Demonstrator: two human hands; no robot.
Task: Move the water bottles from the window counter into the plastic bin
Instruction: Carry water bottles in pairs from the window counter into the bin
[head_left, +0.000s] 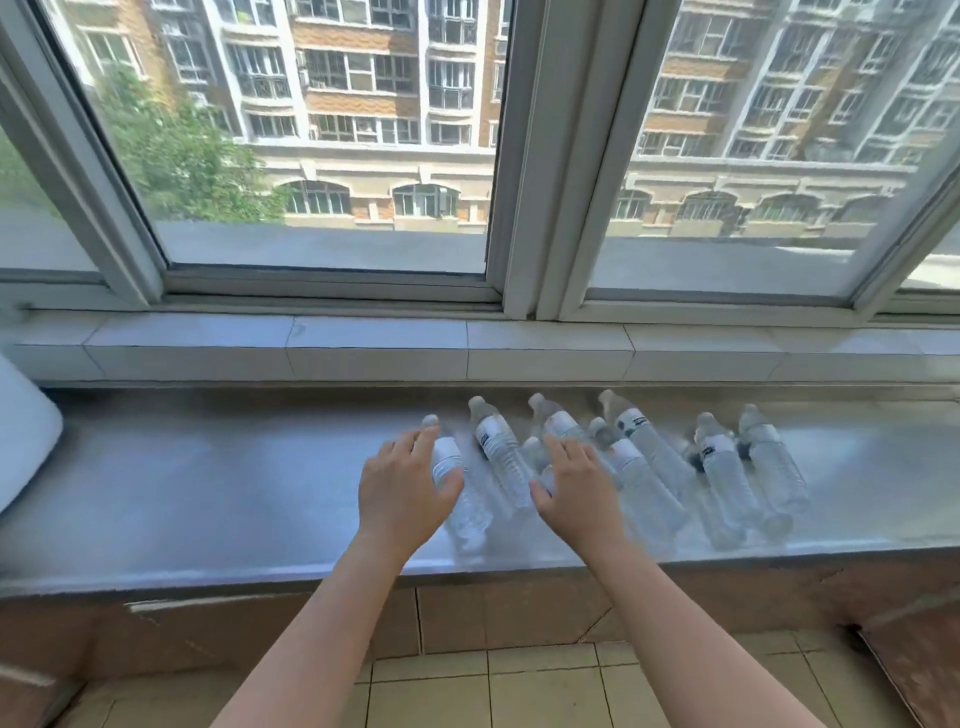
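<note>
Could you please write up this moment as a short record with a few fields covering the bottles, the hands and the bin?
setting: metal window counter below a large window
bottles: about eight clear water bottles lying on their sides, clustered right of centre, caps toward the window
left hand: open, fingers spread, over the leftmost bottle, not closed on it
right hand: open, over the middle of the cluster, nothing gripped
plastic bin: not in view
other: white object at the counter's left edge, unidentifiable
progress: no bottle lifted yet
</note>
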